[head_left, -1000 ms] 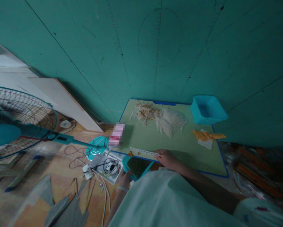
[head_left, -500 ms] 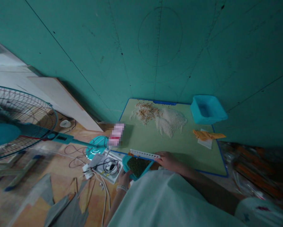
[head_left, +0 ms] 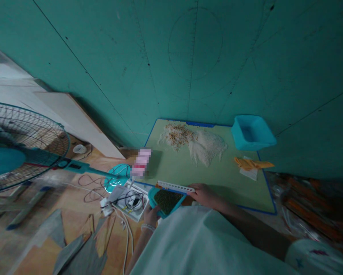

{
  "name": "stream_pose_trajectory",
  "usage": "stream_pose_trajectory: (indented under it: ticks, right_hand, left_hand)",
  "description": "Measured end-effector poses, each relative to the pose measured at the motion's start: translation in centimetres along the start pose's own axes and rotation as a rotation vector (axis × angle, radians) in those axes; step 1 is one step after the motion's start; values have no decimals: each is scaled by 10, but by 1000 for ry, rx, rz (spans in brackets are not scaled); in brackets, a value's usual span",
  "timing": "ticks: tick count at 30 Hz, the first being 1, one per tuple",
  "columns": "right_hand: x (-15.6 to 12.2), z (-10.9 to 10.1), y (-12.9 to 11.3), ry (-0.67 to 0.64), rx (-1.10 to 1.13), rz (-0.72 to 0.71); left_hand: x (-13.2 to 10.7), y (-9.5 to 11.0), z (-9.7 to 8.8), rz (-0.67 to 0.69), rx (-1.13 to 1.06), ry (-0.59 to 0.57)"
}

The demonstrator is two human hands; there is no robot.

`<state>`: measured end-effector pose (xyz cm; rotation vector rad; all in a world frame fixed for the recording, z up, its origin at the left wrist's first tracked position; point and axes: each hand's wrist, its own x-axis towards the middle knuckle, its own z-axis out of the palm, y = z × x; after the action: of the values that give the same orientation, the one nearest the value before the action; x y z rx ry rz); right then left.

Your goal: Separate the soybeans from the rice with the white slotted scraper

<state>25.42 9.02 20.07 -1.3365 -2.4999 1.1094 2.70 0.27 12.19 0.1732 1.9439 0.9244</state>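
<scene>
At the near edge of the table, my left hand is closed on the side of a blue plastic basin. Inside it lie small dark green beans. My right hand grips one end of a white strip with a row of holes, which lies across the basin's far side along the table edge. Farther back on the board, yellowish-brown beans are spread over and beside a heap of white grains that look like rice.
An empty-looking blue basin stands at the table's back right. An orange cloth lies in front of it, over something white. At left are a standing fan, a pixelated pink object and a white box of cables.
</scene>
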Motion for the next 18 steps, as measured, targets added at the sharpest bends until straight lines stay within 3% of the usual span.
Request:
stream_pose_trajectory:
  ticks: [8,18]
  right_hand:
    - [-1,0,-1,25,-5,-13]
    - [-4,4,3,8,-3,39]
  left_hand:
    - [1,-1,0,15,-72,-12]
    - [12,-12,-4,19,14,5]
